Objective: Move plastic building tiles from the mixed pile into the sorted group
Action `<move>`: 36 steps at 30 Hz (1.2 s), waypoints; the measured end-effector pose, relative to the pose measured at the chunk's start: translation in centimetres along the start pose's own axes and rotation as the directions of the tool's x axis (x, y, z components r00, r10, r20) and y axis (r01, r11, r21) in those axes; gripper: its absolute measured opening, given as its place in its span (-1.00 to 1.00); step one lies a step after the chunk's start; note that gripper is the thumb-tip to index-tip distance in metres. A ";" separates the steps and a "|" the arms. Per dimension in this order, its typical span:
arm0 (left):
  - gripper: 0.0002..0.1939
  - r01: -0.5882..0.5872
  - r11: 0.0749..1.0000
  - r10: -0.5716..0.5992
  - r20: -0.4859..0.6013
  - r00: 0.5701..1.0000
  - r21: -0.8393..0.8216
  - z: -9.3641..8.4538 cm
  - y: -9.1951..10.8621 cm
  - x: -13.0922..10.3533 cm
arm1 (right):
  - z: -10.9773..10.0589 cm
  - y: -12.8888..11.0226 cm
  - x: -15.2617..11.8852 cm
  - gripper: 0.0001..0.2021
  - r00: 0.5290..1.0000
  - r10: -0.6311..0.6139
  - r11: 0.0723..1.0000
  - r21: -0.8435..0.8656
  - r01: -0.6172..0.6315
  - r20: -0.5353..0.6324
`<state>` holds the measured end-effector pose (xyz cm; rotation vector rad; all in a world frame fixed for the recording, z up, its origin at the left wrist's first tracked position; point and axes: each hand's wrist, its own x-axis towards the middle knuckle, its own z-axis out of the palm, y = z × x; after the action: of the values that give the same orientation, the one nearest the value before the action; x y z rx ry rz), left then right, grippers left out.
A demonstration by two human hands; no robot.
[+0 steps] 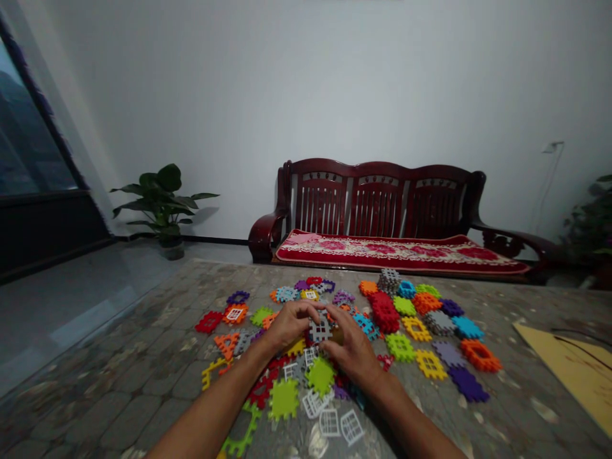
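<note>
Over the middle of a heap of plastic interlocking tiles, my left hand (292, 326) and my right hand (351, 344) come together. Between them is a grey lattice tile (320, 330), its grid face turned toward me. The fingers of both hands are closed on its sides; the right fingertips are partly hidden behind it. Below the hands lie lime green square tiles (284, 400), white window inserts (329, 422) and red tiles (262, 387). An orange triangle frame (226, 346) rests left of my left hand. A blue tile (366, 325) lies just beyond my right hand.
Sorted stacks stand to the right, among them red tiles (384, 312), grey lattice tiles (389, 281) and purple tiles (468, 384). A yellow board (568, 370) lies at the right of the patterned tabletop (157, 357). Behind are a wooden bench (377, 197) and a potted plant (165, 201).
</note>
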<state>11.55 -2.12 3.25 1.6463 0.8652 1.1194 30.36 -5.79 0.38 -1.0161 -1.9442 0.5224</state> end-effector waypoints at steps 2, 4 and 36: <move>-0.88 0.012 1.000 -0.012 -0.013 1.000 -0.015 0.2 0.0 -0.2 | -0.1 -0.1 -0.1 -0.30 1.000 -0.014 1.000 0.008 0.014 0.004; -0.89 0.011 1.000 -0.011 -0.015 1.000 -0.014 0.2 -0.3 -0.4 | -0.2 -0.4 -0.1 -0.31 0.999 -0.028 1.000 0.010 0.027 0.021; -0.17 0.379 0.874 -0.331 0.197 0.923 -0.306 0.1 0.5 -1.3 | -0.9 -0.9 -0.6 -0.41 0.995 -0.096 0.979 -0.180 0.098 0.023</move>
<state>11.22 -3.49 3.32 1.2026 0.7948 0.8297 30.92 -6.77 1.20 -1.0256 -2.0709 0.3028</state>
